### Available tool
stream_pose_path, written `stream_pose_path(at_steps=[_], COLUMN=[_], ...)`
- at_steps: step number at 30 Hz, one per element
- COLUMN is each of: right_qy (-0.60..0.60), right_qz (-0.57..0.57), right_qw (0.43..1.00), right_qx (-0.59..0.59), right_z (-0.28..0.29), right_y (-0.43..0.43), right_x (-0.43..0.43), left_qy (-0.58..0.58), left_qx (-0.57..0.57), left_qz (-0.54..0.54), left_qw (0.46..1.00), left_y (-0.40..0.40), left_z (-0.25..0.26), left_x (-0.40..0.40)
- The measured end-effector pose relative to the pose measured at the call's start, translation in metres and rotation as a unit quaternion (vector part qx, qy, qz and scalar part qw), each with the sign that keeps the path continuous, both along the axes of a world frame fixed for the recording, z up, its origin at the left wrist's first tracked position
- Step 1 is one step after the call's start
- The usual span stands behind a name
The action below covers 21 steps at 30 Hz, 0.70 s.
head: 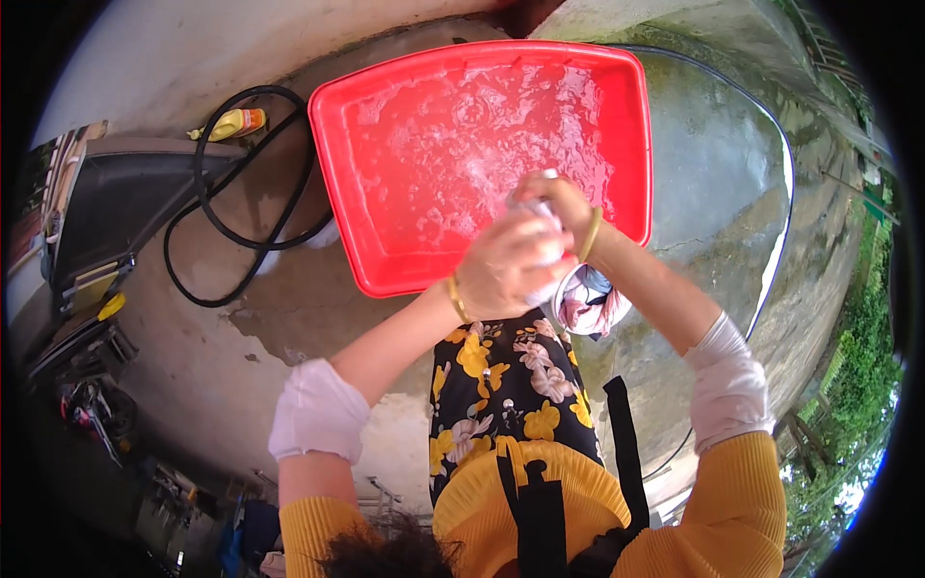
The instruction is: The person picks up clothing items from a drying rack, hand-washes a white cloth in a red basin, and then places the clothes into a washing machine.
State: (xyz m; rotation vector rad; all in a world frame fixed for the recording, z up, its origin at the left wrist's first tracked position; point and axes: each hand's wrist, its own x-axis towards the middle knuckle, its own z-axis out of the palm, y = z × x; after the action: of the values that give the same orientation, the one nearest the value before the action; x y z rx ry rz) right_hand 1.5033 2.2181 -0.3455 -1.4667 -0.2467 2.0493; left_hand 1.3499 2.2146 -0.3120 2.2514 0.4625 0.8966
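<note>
A bunched whitish cloth [547, 212] is gripped between my two hands, over the near right corner of a large red plastic tub [338, 195]. My left hand [506, 264] closes around its nearer part. My right hand [556, 199] holds its farther end, and a pale bit sticks out above the fingers. Both hands are blurred and hide much of the cloth. Rippled, foamy water [470, 152] fills the bottom of the tub. Just below my right wrist stands a small white-rimmed container [556, 300] with pink, white and blue-grey fabric [594, 302] in it.
A black hose [206, 195] lies coiled left of the tub, around a yellow bottle [235, 124] with an orange label. Another dark hose [784, 144] curves across the wet concrete floor [701, 159] on the right. A wall [195, 50] runs behind; a parked motorbike [97, 415] stands far left.
</note>
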Motion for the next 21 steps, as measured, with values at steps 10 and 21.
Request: stream_pose_path(at_steps=[10, 21], right_qy=[-0.072, 0.208], right_qz=[-0.299, -0.207], right_qw=[0.937, 0.947], right_qx=[0.166, -0.130], right_z=[0.069, 0.074], right_y=[-0.027, -0.047], right_x=[-0.024, 0.012], left_qy=[-0.446, -0.113], left_qx=[-0.708, -0.237], left_qz=[0.249, 0.185], left_qw=[0.489, 0.947], left_y=[-0.014, -0.029], left_z=[-0.006, 0.057], left_x=[-0.005, 0.001])
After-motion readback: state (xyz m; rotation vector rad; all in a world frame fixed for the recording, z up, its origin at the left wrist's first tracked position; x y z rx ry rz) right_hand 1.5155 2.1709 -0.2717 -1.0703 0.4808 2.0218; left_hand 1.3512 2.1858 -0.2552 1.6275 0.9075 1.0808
